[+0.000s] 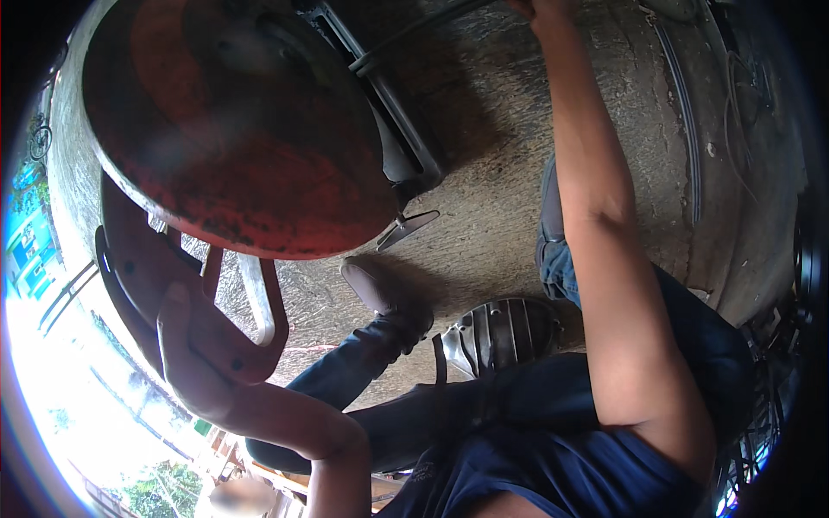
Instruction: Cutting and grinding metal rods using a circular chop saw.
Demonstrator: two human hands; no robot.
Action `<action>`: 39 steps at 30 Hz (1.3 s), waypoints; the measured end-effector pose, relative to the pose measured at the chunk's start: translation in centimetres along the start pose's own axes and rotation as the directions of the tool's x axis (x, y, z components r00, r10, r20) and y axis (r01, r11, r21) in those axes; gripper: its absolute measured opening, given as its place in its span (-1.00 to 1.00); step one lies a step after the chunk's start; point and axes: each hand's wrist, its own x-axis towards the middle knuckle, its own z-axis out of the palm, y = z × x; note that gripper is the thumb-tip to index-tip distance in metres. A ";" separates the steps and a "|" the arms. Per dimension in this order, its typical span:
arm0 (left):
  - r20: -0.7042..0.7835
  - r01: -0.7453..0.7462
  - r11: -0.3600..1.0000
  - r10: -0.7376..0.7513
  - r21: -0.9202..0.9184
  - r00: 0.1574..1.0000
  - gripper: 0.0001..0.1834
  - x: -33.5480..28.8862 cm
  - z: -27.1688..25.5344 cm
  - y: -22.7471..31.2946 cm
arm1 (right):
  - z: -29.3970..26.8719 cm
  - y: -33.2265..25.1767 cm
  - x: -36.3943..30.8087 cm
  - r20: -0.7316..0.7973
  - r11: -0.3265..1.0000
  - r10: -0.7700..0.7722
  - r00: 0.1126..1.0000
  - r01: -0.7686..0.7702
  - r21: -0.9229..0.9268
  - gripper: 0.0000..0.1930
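Observation:
A large rounded red guard (259, 198), worn dark in patches, fills the upper left; it looks like part of a cut-off saw. Below it hangs a dark red loop-shaped handle (246, 358). My left hand (194, 367) is closed around this handle, its thumb lying along the near side. Beside the guard sits a black metal base (413, 129). From the base a dark rod (423, 30) runs up to the right. My right arm reaches far forward, and my right hand (544, 10) is closed at the rod's far end, partly cut off by the upper edge.
A pointed metal piece (410, 230) sticks out below the base. On the rough concrete floor (492, 198) are my shoe (371, 285) and a dark ribbed round object (505, 332) near my legs. Striped cables (684, 112) lie to the right. Bright daylight washes out the lower left.

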 end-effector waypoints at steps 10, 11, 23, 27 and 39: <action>-0.031 0.015 0.999 -0.013 0.051 0.999 -0.49 -0.2 -0.5 -0.2 | 0.4 0.3 1.1 -0.006 0.987 0.032 0.999 -0.030 0.155 -0.47; -0.037 0.016 0.998 -0.014 0.058 0.999 -0.49 -0.3 -0.6 -0.2 | 0.6 0.2 0.5 0.010 0.975 0.056 0.998 -0.057 0.215 -0.42; -0.048 0.017 0.995 -0.012 0.101 0.999 -0.48 -0.8 -0.2 0.1 | 0.5 0.1 1.1 -0.093 0.997 0.063 0.994 -0.067 -0.040 -0.35; -0.047 0.017 0.993 -0.012 0.113 0.999 -0.47 -0.8 0.2 0.1 | 0.0 0.3 2.2 -0.084 0.999 0.009 0.996 -0.013 -0.043 -0.41; -0.056 0.019 0.988 -0.010 0.155 0.998 -0.46 -1.1 0.7 0.0 | 0.3 -0.8 -0.4 -0.068 0.998 0.041 0.997 -0.038 0.052 -0.54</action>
